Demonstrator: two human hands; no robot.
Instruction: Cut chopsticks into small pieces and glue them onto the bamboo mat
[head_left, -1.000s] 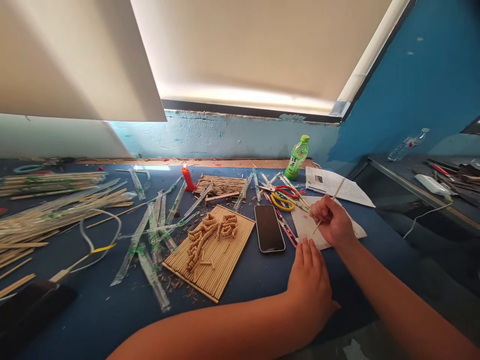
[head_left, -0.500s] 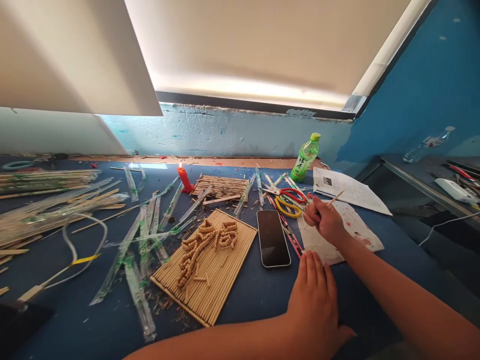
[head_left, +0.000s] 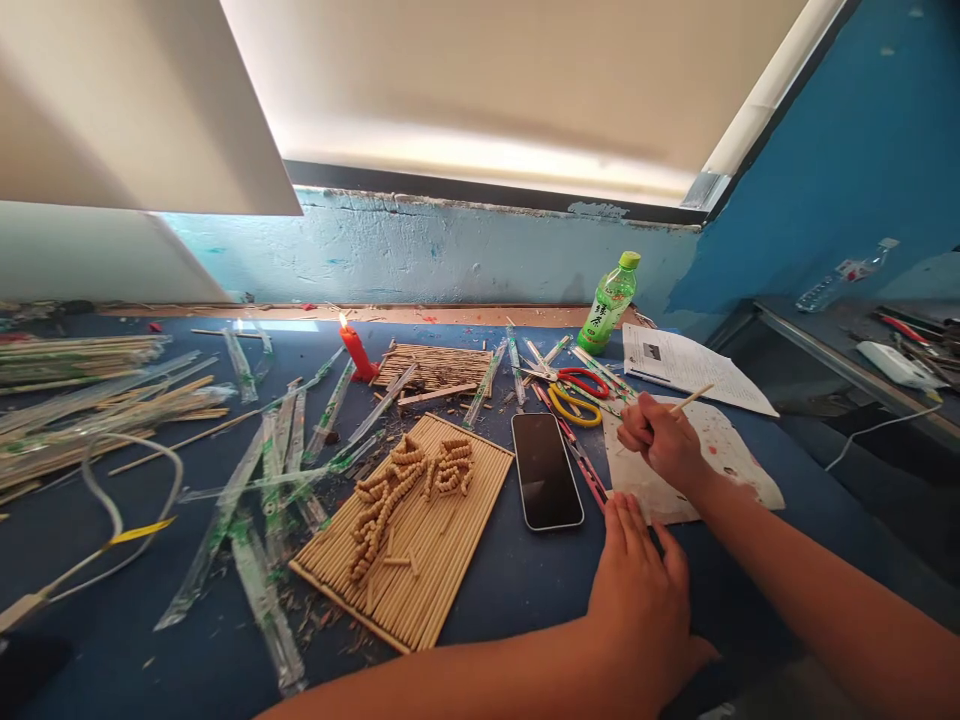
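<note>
A white-edged, black-screened rectangular phone (head_left: pixel 547 472) lies left of both hands. Next, the person's left hand (head_left: pixel 641 580) rests flat, fingers together, gripping nothing visible, fingertips at the near-left corner of a pale, red-spotted paper sheet (head_left: pixel 739 470). Just beyond, over the sheet, the right hand (head_left: pixel 660 440) is curled closed around a thin, pale, wooden-looking stick (head_left: pixel 693 398), and so is the nearer hand. The stick's long axis slants through the fist, its clearly visible end pointing right and away.
</note>
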